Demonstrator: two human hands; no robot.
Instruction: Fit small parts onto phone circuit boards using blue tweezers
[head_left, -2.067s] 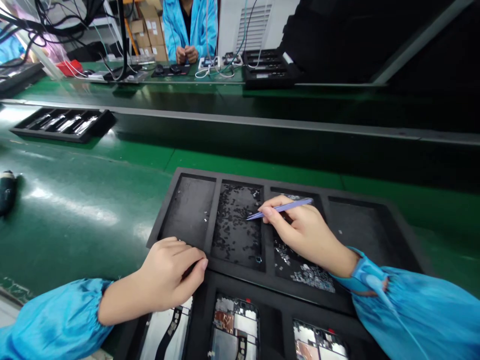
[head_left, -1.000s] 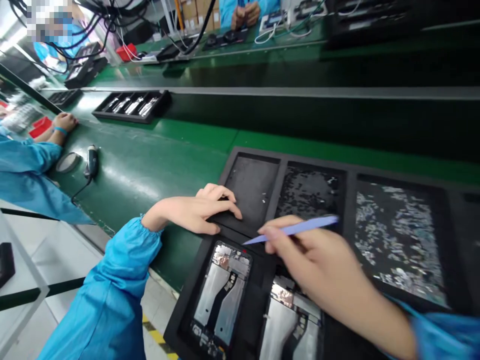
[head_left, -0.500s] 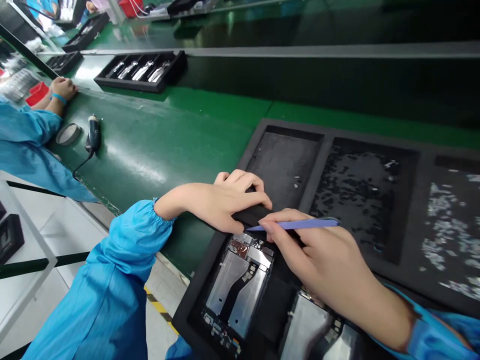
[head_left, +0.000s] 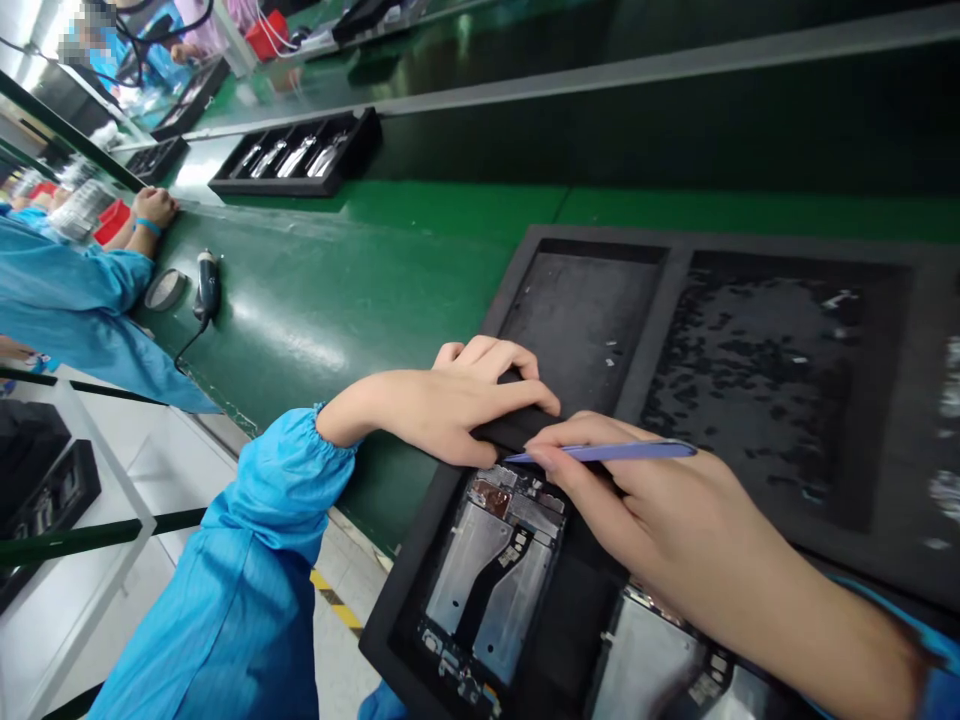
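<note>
My right hand (head_left: 660,510) pinches a pair of purple tweezers (head_left: 637,452), their tip pointing left at the top end of an opened phone body (head_left: 480,560). This phone body has silver metal plates and a dark flex cable. It lies in a slot of a black foam tray (head_left: 397,600). Over the tray's upper rim rests my left hand (head_left: 457,405), its thumb and forefinger apart, the thumb close to the tweezers' tip. What lies right at the tip is too small to make out. A second phone body (head_left: 645,650) sits partly under my right forearm.
Beyond stands a black compartment tray (head_left: 679,245) with many small dark and whitish pieces. On the green bench (head_left: 360,270) lie a corded dark tool (head_left: 208,285) and a round dish (head_left: 166,290). A co-worker's hand (head_left: 155,207) rests at left, near another black tray (head_left: 300,185).
The view has shifted, so the bench and trays appear moved. Both hands keep nearly the same place at the phone's top end, the tweezers still in my right hand.
</note>
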